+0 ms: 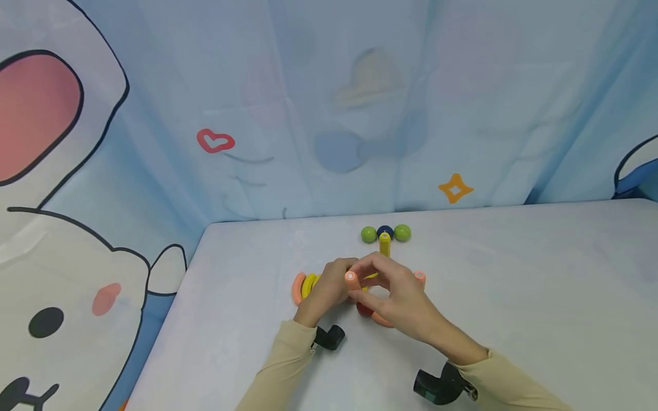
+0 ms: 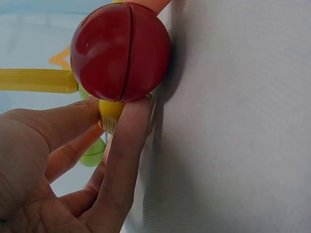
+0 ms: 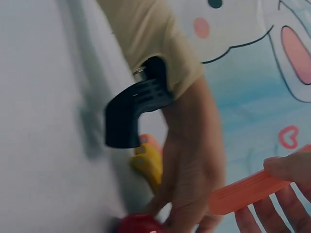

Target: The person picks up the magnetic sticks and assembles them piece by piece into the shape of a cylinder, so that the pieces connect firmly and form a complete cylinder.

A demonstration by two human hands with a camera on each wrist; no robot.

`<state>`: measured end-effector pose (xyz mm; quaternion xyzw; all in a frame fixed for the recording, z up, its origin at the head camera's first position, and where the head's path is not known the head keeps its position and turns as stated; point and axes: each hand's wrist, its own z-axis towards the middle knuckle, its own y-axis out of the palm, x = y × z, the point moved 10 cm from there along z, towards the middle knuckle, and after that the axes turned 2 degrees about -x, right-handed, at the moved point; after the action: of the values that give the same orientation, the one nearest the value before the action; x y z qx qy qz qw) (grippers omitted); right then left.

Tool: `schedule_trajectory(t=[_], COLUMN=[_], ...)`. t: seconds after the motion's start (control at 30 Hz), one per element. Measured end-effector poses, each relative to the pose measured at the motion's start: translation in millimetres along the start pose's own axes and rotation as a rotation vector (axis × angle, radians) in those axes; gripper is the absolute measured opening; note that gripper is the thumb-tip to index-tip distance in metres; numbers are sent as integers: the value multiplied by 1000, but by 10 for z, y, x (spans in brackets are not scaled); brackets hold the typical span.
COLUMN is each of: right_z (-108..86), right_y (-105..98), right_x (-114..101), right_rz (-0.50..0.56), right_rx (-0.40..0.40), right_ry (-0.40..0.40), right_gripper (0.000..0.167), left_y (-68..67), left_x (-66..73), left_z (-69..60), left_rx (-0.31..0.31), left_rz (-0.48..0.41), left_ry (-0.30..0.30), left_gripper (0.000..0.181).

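In the head view my right hand (image 1: 403, 297) pinches an orange stick (image 1: 352, 279) between thumb and fingers, above the table. The right wrist view shows the stick (image 3: 248, 192) held slanting. My left hand (image 1: 329, 288) is low beside a red ball (image 1: 364, 310). Seen from the left wrist, its thumb and a finger pinch a yellow piece (image 2: 110, 116) against the red ball (image 2: 121, 52). A yellow stick (image 1: 384, 244) points away from the hands towards a dark blue ball (image 1: 385, 231) between two green balls. The hands hide part of the pieces.
Curved yellow pieces (image 1: 308, 285) and a curved orange piece (image 1: 298, 288) lie left of my left hand. Another orange piece (image 1: 382, 319) lies under my right hand, and an orange end (image 1: 420, 278) shows behind it. A patterned curtain (image 1: 308, 85) hangs behind the white table (image 1: 514, 274).
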<state>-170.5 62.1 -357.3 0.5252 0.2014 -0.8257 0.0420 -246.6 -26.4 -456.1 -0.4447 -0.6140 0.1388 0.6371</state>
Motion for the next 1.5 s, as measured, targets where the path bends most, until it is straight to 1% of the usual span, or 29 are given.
schedule_trajectory(t=[0.07, 0.13, 0.23, 0.3, 0.47, 0.57, 0.77, 0.9, 1.0, 1.1, 1.2, 1.27, 1.33, 1.4, 1.43, 1.5], right_z=[-20, -36, -45, -45, -53, -56, -53, -54, -66, -73, -71, -73, -83, -103, -122, -176], right_y=[18, 18, 7, 9, 21, 21, 18, 22, 8, -73, -264, -441, -626, -787, -856, -966], right_x=[94, 178, 243, 272, 354, 381, 344, 213, 17, -220, -411, -471, -457, -367, -298, -134], right_rz=[-25, -27, -23, -35, -64, -71, -99, -109, -149, -213, -266, -305, -330, -323, -299, -231], right_rx=[8, 19, 35, 35, 27, 25, 21, 2, -20, -27, -17, -9, -8, -19, -26, -38], right_ry=[28, 59, 78, 89, 135, 145, 122, 75, 11, -76, -165, -203, -209, -183, -162, -114], right_gripper=[31, 29, 28, 29, 30, 31, 32, 35, 38, 39, 42, 47, 51, 53, 54, 53], left_y=[9, 23, 34, 40, 43, 45, 56, 66, 58, 38, -17, -101, -210, -312, -347, -378], left_x=[-45, -74, -107, -125, -134, -135, -150, -163, -143, -120, -117, -107, -67, -7, 26, 114], left_z=[9, 17, 18, 17, 21, 26, 24, 24, 19, -6, -74, -136, -210, -280, -310, -363], left_rx=[-10, -22, -35, -37, -30, -27, -32, -36, -28, -14, 8, 38, 62, 58, 39, -36], left_rz=[-36, -54, -74, -83, -107, -122, -136, -151, -141, -141, -175, -196, -201, -200, -203, -232], left_ry=[-54, -89, -123, -130, -119, -115, -129, -137, -110, -84, -92, -92, -61, -10, 26, 107], left_gripper=[22, 26, 28, 28, 30, 33, 33, 29, 22, 23, 29, 29, 27, 28, 29, 34])
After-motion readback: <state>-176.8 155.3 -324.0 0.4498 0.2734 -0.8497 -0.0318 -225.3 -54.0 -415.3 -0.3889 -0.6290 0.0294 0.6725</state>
